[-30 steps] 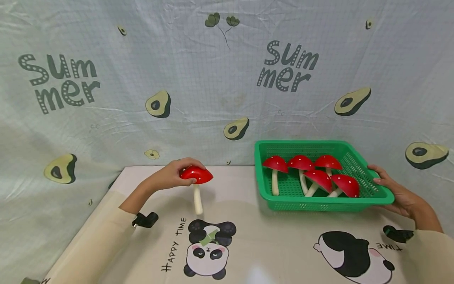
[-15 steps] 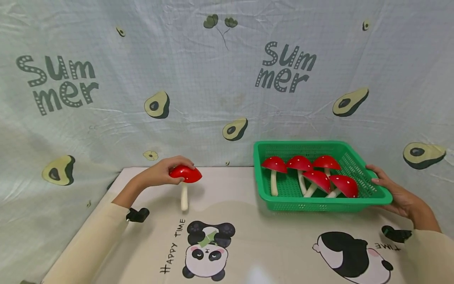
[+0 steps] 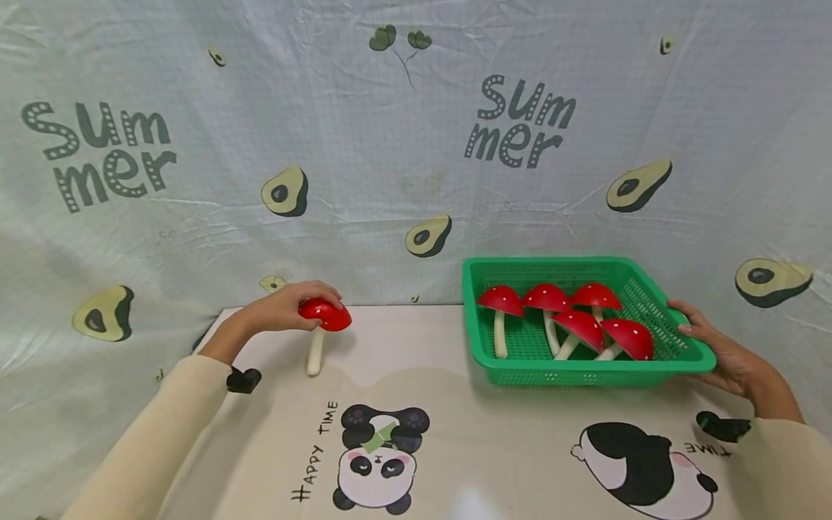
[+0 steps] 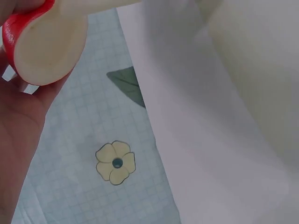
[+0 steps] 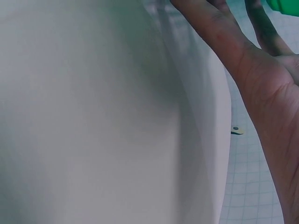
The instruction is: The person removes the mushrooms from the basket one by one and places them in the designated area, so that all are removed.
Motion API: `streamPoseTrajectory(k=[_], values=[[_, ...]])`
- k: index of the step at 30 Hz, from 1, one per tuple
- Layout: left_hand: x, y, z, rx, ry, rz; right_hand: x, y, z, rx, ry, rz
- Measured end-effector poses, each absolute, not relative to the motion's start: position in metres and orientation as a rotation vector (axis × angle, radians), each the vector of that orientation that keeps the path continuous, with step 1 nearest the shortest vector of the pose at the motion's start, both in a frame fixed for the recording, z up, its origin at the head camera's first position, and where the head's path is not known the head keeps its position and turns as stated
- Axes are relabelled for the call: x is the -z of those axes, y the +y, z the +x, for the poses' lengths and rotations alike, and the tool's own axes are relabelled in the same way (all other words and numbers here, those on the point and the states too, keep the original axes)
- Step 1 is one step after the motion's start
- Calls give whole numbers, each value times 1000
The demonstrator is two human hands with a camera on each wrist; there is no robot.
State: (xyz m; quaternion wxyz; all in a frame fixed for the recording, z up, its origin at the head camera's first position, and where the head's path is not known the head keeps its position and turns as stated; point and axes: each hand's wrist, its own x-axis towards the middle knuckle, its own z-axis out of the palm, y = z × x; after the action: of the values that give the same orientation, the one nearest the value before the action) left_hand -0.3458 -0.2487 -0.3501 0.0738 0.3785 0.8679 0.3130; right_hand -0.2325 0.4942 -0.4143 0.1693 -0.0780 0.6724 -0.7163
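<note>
In the head view my left hand (image 3: pixel 278 306) grips a toy mushroom (image 3: pixel 327 316) by its red, white-dotted cap, with the pale stem pointing down toward the table. The left wrist view shows the cap's cream underside (image 4: pixel 51 51) and the fingers curled round its red edge. My right hand (image 3: pixel 731 361) holds the right end of a green plastic basket (image 3: pixel 559 373), thumb over the rim and the other fingers beneath. Several more red-capped mushrooms (image 3: pixel 581 329) lie in the basket. Only a corner of the basket (image 5: pixel 286 6) enters the right wrist view.
A pale tablecloth (image 3: pixel 481 440) printed with pandas covers the table. Right behind it hangs a light curtain (image 3: pixel 364 159) with avocado prints and lettering. The basket stands at the table's back right, close to the curtain.
My left hand has moved left with the mushroom, whose stem has swung from leaning right to leaning slightly left. The right hand keeps its hold on the basket.
</note>
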Motion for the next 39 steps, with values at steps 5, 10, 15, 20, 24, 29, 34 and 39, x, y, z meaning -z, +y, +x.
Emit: streamPoseTrajectory(k=[5,10,15,20,24,29,34,39], values=[[343,-253,-352,-936,2600,1088,415,495,-233,2038,1882,-258],[339,-256,-355,-910,2607,1074,414,496,-235,2065,1800,-326],[338,-259,-358,-875,2608,1059,414,495,-235,2068,1781,-326],[337,-263,-364,-822,2622,1054,414,494,-234,2047,1845,-283],[336,-265,-368,-842,2607,995,415,495,-234,2032,1891,-254],[337,-267,-373,-883,2572,867,416,495,-234,2025,1902,-263],[339,-267,-380,-905,2545,762,416,495,-235,2013,1929,-254],[340,-264,-386,-911,2525,715,415,495,-234,2035,1924,-262]])
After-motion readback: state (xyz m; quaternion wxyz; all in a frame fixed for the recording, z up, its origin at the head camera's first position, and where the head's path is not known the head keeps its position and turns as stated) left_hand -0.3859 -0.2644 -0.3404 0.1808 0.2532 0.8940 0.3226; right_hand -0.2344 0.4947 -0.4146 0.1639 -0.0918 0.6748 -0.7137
